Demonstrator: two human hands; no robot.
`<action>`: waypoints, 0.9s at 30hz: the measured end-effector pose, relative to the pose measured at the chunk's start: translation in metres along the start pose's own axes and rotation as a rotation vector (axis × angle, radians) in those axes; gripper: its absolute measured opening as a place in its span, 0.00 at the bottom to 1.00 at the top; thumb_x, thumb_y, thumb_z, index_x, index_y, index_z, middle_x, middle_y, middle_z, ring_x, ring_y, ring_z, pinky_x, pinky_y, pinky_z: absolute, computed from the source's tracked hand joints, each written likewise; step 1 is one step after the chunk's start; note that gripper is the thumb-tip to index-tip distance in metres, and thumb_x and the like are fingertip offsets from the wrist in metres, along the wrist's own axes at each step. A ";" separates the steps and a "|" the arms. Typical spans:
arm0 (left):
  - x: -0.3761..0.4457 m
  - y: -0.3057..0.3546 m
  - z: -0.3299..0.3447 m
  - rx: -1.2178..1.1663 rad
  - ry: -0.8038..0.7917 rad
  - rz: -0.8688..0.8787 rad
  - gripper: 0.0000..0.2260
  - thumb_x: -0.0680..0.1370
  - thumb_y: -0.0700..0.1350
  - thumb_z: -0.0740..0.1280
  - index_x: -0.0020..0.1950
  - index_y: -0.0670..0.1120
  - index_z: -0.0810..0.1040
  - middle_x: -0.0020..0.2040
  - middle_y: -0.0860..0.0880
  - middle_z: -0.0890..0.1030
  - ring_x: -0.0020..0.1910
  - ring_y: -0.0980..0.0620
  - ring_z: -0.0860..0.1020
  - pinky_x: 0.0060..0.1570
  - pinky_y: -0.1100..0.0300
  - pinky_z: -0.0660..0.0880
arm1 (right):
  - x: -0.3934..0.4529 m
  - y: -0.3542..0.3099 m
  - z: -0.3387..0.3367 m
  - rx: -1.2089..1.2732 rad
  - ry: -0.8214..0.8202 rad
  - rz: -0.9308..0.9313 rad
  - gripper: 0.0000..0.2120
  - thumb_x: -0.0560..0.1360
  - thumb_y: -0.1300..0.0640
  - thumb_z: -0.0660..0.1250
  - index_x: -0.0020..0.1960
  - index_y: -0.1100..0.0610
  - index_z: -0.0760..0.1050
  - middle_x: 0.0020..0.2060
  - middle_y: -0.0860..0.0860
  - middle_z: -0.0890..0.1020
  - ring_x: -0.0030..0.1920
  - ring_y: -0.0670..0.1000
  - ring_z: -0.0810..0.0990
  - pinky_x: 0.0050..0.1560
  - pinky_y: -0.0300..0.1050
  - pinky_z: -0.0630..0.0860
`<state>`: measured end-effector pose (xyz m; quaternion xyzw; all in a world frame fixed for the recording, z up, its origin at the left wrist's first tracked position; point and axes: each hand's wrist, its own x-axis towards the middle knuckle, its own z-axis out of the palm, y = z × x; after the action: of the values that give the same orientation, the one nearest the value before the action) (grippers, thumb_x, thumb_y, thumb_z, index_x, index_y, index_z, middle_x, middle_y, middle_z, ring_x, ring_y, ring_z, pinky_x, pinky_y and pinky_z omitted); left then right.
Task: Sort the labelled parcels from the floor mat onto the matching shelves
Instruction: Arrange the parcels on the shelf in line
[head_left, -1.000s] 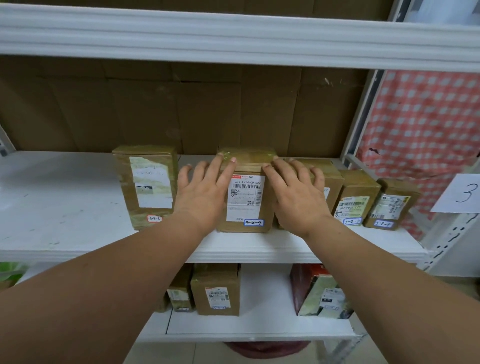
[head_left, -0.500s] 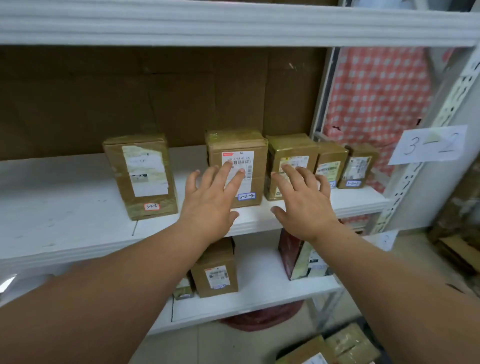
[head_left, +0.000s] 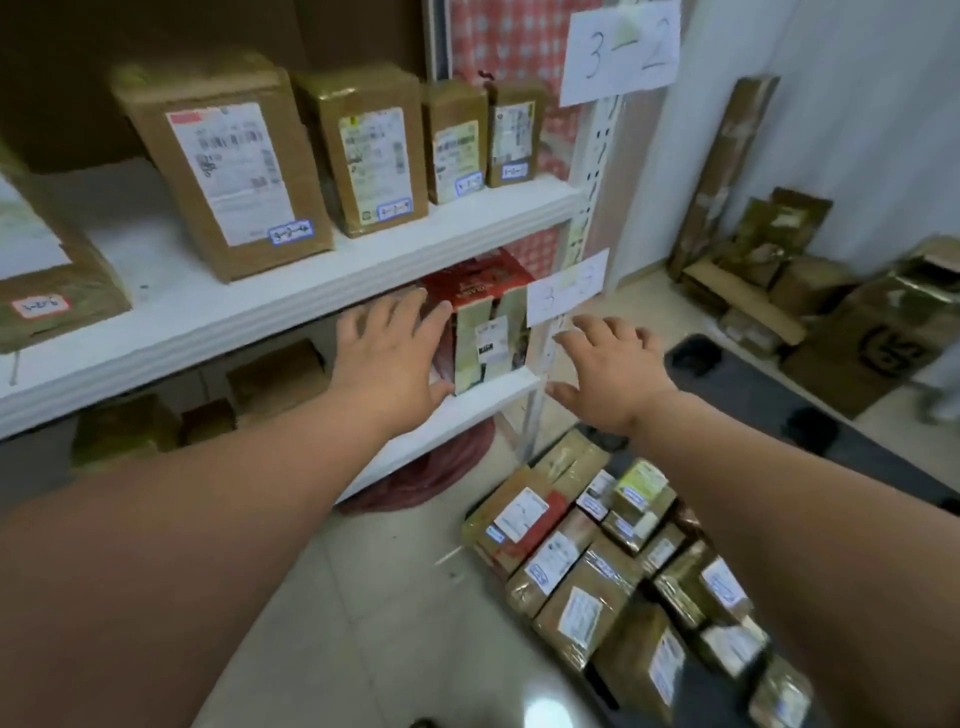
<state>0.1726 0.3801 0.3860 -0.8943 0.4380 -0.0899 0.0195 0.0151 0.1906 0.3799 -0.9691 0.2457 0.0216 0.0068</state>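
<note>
While both arms reach forward, the left hand (head_left: 387, 358) and right hand (head_left: 613, 374) hang in the air with fingers spread and relaxed, holding nothing. The labelled parcels (head_left: 613, 561) lie packed together on the dark floor mat (head_left: 727, 384), below and just right of the right hand. Above the left hand, a row of brown parcels (head_left: 363, 150) stands upright on the white shelf (head_left: 291, 306). A red box (head_left: 480, 325) sits just beyond its fingertips.
</note>
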 end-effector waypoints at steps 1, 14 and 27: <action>-0.001 0.014 0.005 -0.009 -0.018 0.019 0.38 0.76 0.66 0.62 0.80 0.55 0.50 0.80 0.49 0.51 0.76 0.45 0.53 0.70 0.45 0.52 | -0.010 0.013 0.008 -0.008 -0.028 0.028 0.30 0.78 0.36 0.58 0.75 0.48 0.61 0.77 0.51 0.57 0.76 0.58 0.55 0.73 0.62 0.53; -0.018 0.215 0.076 -0.153 -0.319 0.153 0.28 0.77 0.64 0.61 0.74 0.57 0.60 0.75 0.50 0.61 0.73 0.47 0.60 0.68 0.46 0.57 | -0.145 0.177 0.112 0.062 -0.396 0.328 0.26 0.79 0.38 0.55 0.73 0.47 0.64 0.74 0.52 0.64 0.73 0.58 0.59 0.71 0.60 0.57; -0.019 0.296 0.144 -0.148 -0.612 0.143 0.27 0.79 0.64 0.58 0.75 0.56 0.61 0.77 0.51 0.61 0.74 0.47 0.61 0.68 0.46 0.59 | -0.186 0.241 0.192 0.237 -0.615 0.470 0.23 0.81 0.41 0.54 0.73 0.49 0.66 0.72 0.52 0.67 0.71 0.60 0.63 0.69 0.58 0.62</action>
<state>-0.0439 0.2071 0.2077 -0.8456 0.4791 0.2171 0.0916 -0.2704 0.0716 0.1957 -0.8272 0.4481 0.2832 0.1867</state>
